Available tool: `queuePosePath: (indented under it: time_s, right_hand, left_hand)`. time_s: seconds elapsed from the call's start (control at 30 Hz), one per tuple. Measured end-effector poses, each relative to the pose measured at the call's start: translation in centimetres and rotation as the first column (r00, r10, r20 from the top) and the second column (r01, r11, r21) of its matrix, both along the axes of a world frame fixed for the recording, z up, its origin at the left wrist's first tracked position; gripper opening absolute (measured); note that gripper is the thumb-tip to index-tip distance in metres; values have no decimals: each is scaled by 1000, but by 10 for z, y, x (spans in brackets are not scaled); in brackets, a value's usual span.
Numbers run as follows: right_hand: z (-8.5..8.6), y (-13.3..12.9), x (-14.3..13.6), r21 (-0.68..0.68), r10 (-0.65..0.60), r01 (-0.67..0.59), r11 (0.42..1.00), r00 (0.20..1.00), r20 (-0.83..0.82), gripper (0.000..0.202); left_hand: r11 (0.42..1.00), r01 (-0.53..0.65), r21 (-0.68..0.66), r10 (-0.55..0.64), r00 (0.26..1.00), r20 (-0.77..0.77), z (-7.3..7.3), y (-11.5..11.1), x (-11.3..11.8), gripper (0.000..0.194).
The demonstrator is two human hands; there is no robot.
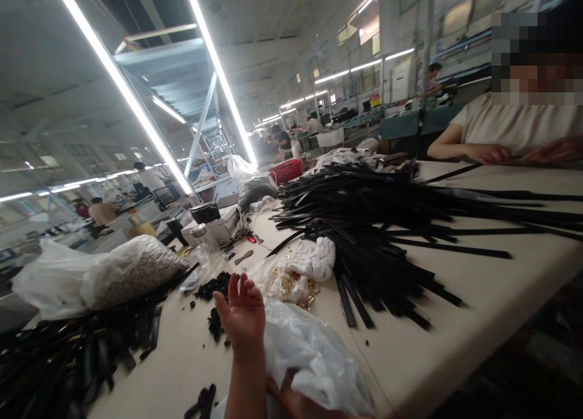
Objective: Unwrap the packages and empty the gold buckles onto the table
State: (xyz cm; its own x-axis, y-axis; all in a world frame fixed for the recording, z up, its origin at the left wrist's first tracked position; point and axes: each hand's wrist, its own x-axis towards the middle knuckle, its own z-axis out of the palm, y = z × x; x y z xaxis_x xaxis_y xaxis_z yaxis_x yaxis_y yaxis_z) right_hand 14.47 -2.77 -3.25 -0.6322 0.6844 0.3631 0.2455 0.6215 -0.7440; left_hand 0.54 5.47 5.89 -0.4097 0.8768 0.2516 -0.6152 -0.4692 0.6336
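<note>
My left hand (245, 313) is raised over the table, palm toward me, thumb out to the side and fingers loosely bent, with nothing in it. Low in the view, my right hand (298, 398) lies beside my left forearm, its fingertips close to the skin; it is dark and blurred, but its fingers look apart. A translucent white plastic bag (310, 340) spreads under and behind it. Small black pieces (215, 288) lie in a heap just beyond my left hand. To their right are gold-coloured metal fittings (296, 285) and a bunched white cloth-like bundle (314, 258).
Long black straps (373, 218) are piled across the right of the table (496, 291). More black strips (86, 352) lie at left beside a filled clear bag (127, 270). A co-worker's hand (489, 153) is at the far right edge. A red object (286, 170) stands farther back.
</note>
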Motion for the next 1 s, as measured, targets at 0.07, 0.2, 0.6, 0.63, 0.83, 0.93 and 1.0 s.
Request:
queuePosePath:
  time_s: [0.07,0.2,0.6,0.63,0.83,0.93,1.0]
  right_hand:
    - [5,7,15,-251,54,-89,964,988,-145,54]
    - [31,23,43,-819,-243,-356,450,834,-496,64]
    - [79,219,71,-376,-167,85,923,968,-190,72]
    - [79,232,62,-325,-116,75,943,987,-107,74]
    - [71,244,-4,25,-2,-8,1000,935,355,49]
    - [64,233,-31,127,-10,-46,991,912,410,17]
    - [58,223,-44,194,45,-146,970,893,447,11]
  left_hand:
    - [998,59,34,-58,998,-35,-25,-4,-18,40]
    - [984,170,-62,-158,975,159,-65,-11,-32,36]
    - [913,36,-406,16,992,122,-100,24,-2,48]
    - [912,37,-409,15,992,122,-101,24,-2,49]
    - [906,-6,-423,48,995,87,-91,20,2,61]
    - [914,-64,-400,84,996,33,-81,14,6,59]
    - [922,-168,-348,163,986,-46,-77,11,7,54]
